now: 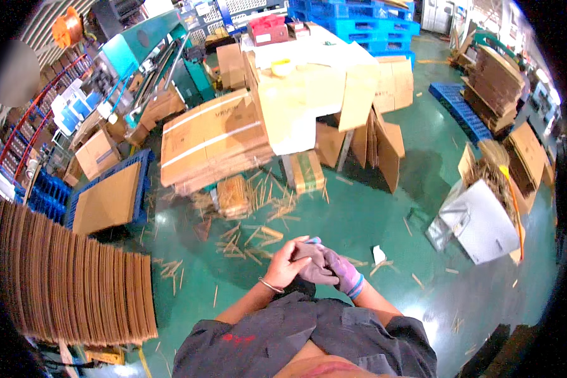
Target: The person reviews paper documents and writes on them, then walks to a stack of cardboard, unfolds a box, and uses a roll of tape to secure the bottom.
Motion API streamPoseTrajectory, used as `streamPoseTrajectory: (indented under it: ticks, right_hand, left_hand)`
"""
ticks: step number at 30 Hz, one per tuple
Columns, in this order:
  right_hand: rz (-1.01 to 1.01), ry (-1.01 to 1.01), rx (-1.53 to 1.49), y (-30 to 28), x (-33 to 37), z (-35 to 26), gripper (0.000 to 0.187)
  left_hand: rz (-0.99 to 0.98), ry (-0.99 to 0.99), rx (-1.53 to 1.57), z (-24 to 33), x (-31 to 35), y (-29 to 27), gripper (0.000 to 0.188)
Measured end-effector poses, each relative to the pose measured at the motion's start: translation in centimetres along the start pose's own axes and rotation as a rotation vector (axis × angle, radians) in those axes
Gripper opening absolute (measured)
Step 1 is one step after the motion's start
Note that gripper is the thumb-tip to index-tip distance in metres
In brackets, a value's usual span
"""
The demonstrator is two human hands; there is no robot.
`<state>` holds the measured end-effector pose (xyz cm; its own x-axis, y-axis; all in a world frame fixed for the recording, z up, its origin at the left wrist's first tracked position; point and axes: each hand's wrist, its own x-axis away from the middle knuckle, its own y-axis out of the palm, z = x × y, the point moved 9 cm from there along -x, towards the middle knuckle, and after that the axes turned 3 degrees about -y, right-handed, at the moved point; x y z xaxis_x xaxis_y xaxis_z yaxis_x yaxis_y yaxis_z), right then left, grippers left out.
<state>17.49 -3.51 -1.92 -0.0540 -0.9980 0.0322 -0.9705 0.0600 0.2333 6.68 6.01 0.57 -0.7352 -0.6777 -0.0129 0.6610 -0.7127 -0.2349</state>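
In front of my body, my bare left hand, with a thin bracelet at its wrist, is closed on a grey work glove. My right hand wears a purple and grey glove with a blue cuff. It meets the left hand at the same grey glove, its fingers curled and partly hidden against it. A bit of blue edging shows above the left fingertips. Both hands are held together over the green floor, close to my dark shirt.
Wood strips litter the green floor ahead. Behind them are stacked flat cartons and a cardboard-covered table. A tall row of cardboard sheets stands at left. A white bin filled with scraps is at right.
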Motion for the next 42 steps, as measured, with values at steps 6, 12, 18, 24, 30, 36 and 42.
streamPoseTrajectory:
  ticks: [6, 12, 18, 24, 30, 36, 42]
  right_hand:
    - [0.155, 0.088, -0.341, -11.8, -17.9, -10.0, 0.041]
    - [0.562, -0.100, -0.176, -29.9, -23.7, -14.8, 0.060]
    - [0.536, -0.268, 0.157, -46.4, -35.8, -26.8, 0.054]
    - [0.370, -0.354, 0.309, -56.5, -55.7, -38.7, 0.040]
    - [0.281, -0.315, 0.486, -58.7, -72.1, -42.2, 0.054]
    - [0.183, -0.611, 1.264, -57.9, -83.0, -42.9, 0.058]
    - [-0.157, -0.502, 1.625, -56.1, -87.1, -40.3, 0.063]
  left_hand:
    - [-0.179, 0.418, -0.446, 10.6, -22.9, -5.0, 0.065]
    - [-0.023, 0.333, -0.470, 11.4, -39.9, -14.6, 0.058]
    - [0.370, -0.003, -0.566, 8.2, -57.3, -29.1, 0.047]
    - [0.489, -0.216, -0.612, 4.0, -74.1, -40.0, 0.064]
    - [0.573, -0.374, -0.659, 2.7, -82.1, -41.4, 0.065]
    - [0.537, -0.197, -0.613, 0.7, -86.7, -41.9, 0.071]
    - [0.577, -0.200, -0.330, 2.1, -86.2, -40.7, 0.063]
